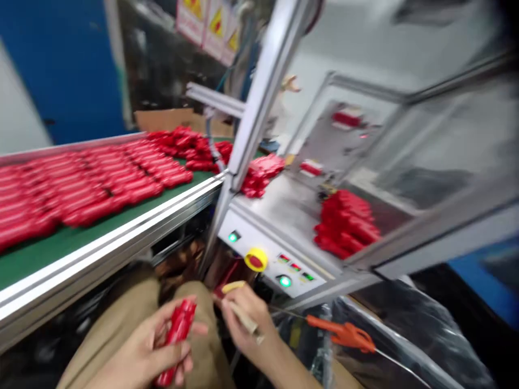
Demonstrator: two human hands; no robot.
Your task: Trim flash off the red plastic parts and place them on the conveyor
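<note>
My left hand (148, 346), at the lower left above my lap, is closed around a glossy red plastic piece (178, 329). The piece is long, rounded and tilted, and fingers cover part of it. To its right, my right hand (251, 319) is closed on a slim beige stick-like thing (245, 321); blur hides what kind it is. A yellowish band (233, 286) shows at the fingers of that hand. The two hands are apart, just below a machine's control panel (275, 259).
Rows of red pieces (81, 183) lie on a green conveyor belt (162, 197) at left. Red piles (346, 224) rest on the machine's metal table (292, 210). A metal post (259, 97) stands between. An orange-handled object (344, 332) and clear plastic sheeting (421, 335) are at lower right.
</note>
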